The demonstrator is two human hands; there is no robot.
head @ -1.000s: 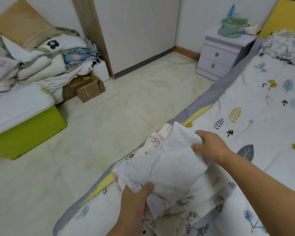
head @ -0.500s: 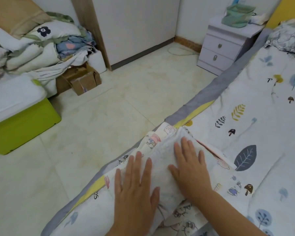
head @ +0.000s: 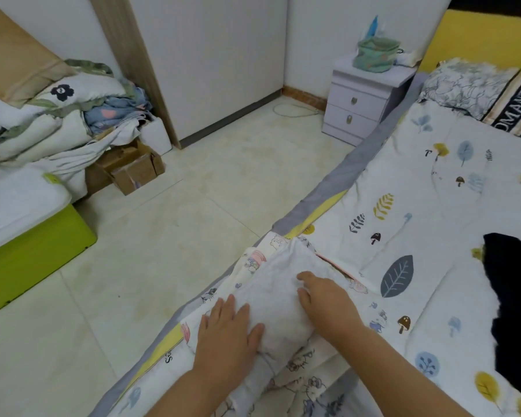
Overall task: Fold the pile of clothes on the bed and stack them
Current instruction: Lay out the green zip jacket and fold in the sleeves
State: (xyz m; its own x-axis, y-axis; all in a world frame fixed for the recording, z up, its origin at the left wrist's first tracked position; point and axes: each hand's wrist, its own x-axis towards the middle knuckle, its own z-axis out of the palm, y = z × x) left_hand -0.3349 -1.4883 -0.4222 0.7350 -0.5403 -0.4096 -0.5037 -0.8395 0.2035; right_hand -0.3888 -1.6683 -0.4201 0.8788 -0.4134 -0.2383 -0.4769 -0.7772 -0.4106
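Observation:
A folded white garment (head: 278, 288) lies on top of a folded cartoon-print garment (head: 253, 261) at the near left edge of the bed (head: 418, 224). My left hand (head: 227, 335) lies flat on the white garment's near end, fingers straight. My right hand (head: 325, 299) rests on its right side with fingertips bent down onto the cloth. A black garment (head: 515, 299) lies loose on the bed at the right edge.
A lilac nightstand (head: 361, 106) with a green pouch stands by the bed's head. A heap of bedding (head: 51, 121), a cardboard box (head: 133, 167) and a green-sided storage box (head: 33, 254) sit at left. Pale tiled floor lies between.
The white garment was held up in both hands, then laid on the stack. Both hands flattened on it; now they have slid slightly back toward me.

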